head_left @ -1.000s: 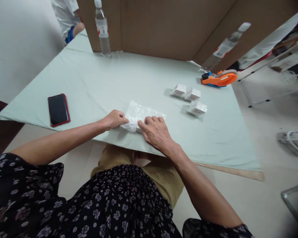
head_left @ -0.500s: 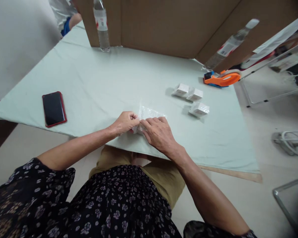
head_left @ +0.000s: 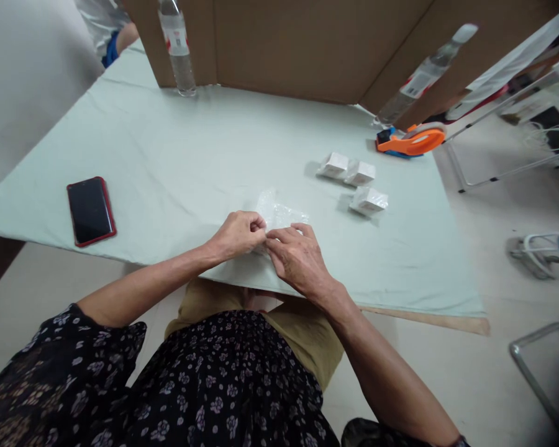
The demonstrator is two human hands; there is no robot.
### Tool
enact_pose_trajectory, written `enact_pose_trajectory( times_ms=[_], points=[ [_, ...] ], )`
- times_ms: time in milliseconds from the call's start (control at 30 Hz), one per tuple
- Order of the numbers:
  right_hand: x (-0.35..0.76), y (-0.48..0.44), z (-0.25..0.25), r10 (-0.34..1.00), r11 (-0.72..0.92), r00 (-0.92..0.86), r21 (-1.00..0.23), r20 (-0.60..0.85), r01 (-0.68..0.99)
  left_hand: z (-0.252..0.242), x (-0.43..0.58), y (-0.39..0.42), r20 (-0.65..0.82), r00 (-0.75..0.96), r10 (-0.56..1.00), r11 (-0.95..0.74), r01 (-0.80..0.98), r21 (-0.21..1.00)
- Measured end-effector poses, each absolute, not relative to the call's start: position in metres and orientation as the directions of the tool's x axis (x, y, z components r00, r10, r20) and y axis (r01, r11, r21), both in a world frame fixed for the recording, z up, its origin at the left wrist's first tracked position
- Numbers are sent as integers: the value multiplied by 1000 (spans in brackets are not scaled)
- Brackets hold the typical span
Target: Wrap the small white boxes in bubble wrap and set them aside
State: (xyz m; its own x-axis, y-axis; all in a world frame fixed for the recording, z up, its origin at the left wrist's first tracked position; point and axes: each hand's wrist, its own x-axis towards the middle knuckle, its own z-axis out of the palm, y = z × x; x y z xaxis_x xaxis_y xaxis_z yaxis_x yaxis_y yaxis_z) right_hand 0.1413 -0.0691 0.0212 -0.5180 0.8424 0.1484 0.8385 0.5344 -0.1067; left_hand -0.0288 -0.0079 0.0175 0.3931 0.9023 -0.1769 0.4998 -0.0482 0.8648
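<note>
A clear bubble-wrap piece (head_left: pixel 286 214) lies on the table near its front edge, partly under my hands. My left hand (head_left: pixel 242 234) is closed, thumb and fingers pinching the wrap's left side. Over the wrap's front part lies my right hand (head_left: pixel 297 251), fingers bent, fingertips meeting the left hand's thumb at the wrap. Whatever is inside the wrap is hidden by my hands. Farther right stand three small white boxes in clear wrapping: one box (head_left: pixel 336 163) at the back, another box (head_left: pixel 361 173) beside it, and a third box (head_left: pixel 371 200) closer to me.
A phone (head_left: pixel 91 210) in a red case lies at left on the cloth-covered table (head_left: pixel 168 155). Brown cardboard (head_left: pixel 284 49) stands at the back, with a water bottle (head_left: pixel 179 53) at left and another bottle (head_left: pixel 422 81) at right. An orange tape dispenser (head_left: pixel 412 141) sits back right.
My left hand has shifted slightly right, its pinch now closer to the right fingertips. A strip of the clear wrap shows higher up behind the hands. The whole view has shifted a little.
</note>
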Motion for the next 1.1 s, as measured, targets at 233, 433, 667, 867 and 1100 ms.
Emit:
enact_pose_trajectory(
  times_ms=[233,433,667,867,1100],
  points=[
    [144,-68,21,849,527,-507,-174,145,832,29,-49,1,-273,676,684,-89,449,889],
    [149,-67,20,864,504,-479,-264,157,822,7,-42,-15,201,662,722,-634,516,576],
    [169,-91,9,939,255,-61,-563,340,786,-9,-39,-30,319,673,668,-729,504,463],
    [195,-120,-7,936,-247,352,-722,-6,646,-7,-34,-39,306,643,702,-705,564,431],
    [181,-104,-13,922,-363,340,-717,-184,595,-4,-31,-47,317,623,715,-699,638,324]
  ],
)
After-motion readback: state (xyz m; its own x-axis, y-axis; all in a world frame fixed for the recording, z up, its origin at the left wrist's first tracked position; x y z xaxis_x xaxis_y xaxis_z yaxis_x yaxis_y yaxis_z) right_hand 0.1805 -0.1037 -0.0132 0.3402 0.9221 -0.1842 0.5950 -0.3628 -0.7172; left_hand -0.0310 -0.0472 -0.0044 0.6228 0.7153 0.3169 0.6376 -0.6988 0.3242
